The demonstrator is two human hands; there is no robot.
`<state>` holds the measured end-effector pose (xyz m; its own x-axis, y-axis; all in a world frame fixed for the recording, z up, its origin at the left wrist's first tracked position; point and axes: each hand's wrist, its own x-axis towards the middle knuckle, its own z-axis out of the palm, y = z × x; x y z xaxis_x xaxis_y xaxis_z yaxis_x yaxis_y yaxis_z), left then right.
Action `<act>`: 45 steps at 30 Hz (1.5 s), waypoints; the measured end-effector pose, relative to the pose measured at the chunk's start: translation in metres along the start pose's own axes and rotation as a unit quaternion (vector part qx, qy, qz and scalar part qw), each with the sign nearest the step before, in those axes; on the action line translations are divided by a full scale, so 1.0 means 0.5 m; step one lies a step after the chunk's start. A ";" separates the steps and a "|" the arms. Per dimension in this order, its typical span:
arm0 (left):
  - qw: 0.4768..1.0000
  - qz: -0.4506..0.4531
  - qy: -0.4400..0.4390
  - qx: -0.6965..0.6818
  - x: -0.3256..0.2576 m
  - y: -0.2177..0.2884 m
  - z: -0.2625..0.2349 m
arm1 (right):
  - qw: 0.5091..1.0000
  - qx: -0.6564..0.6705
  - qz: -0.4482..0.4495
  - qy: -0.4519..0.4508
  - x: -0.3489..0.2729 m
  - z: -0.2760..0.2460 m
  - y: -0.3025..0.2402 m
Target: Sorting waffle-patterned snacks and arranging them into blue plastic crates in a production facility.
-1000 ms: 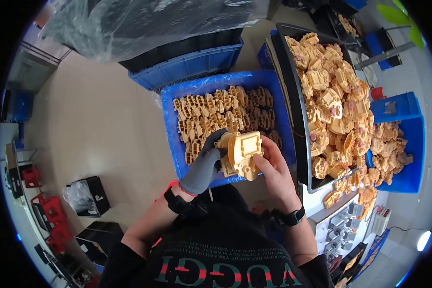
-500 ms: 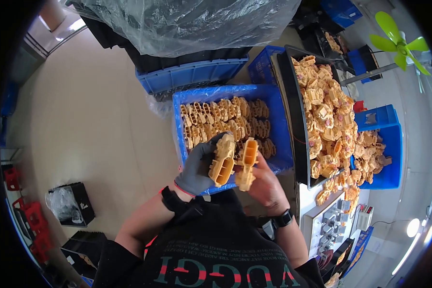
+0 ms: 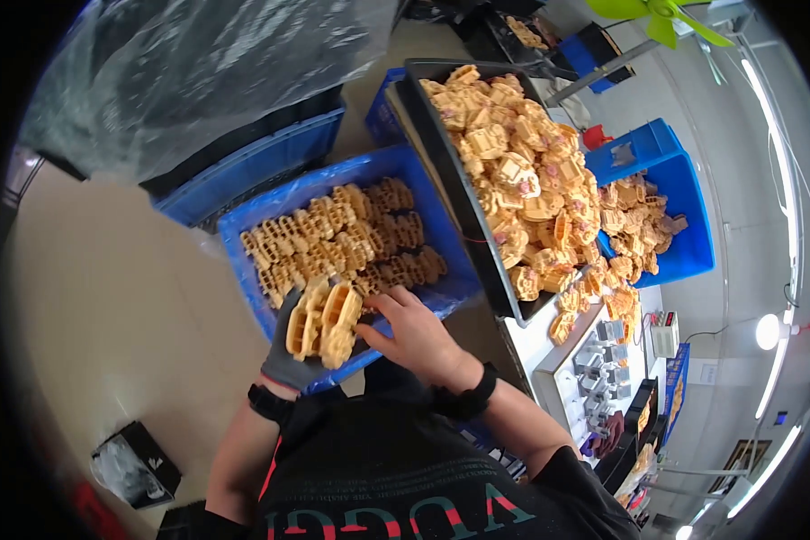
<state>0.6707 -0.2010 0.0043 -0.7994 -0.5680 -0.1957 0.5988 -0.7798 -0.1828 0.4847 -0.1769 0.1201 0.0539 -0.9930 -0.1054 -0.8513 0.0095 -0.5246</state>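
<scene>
Pale floor [image 3: 144, 288] lies left of the left hand [image 3: 290, 362], which now grips both tan parts [image 3: 340, 312], apparently relieving the right hand [image 3: 416, 333], its hold unclear.

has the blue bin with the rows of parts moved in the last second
No: the blue bin sits beside the black tray as before; both slid left in the picture together as the view swung.
</scene>
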 end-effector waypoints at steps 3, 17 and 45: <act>0.999 0.024 0.028 0.027 0.010 -0.027 -0.071 | 0.991 0.106 0.076 -0.025 0.029 -0.109 0.089; 0.939 0.001 0.100 0.328 0.175 -0.084 0.046 | 0.972 -0.192 0.093 0.096 0.217 -0.337 0.518; 0.926 0.129 -0.040 0.352 0.124 -0.064 0.038 | 0.938 -0.107 -0.272 -0.188 0.062 -0.174 0.116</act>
<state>0.6011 -0.2164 0.0160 -0.6516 -0.7554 -0.0688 0.6128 -0.5777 0.5393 0.3917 -0.2173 0.1597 0.6567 -0.7317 -0.1827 -0.7275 -0.5507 -0.4093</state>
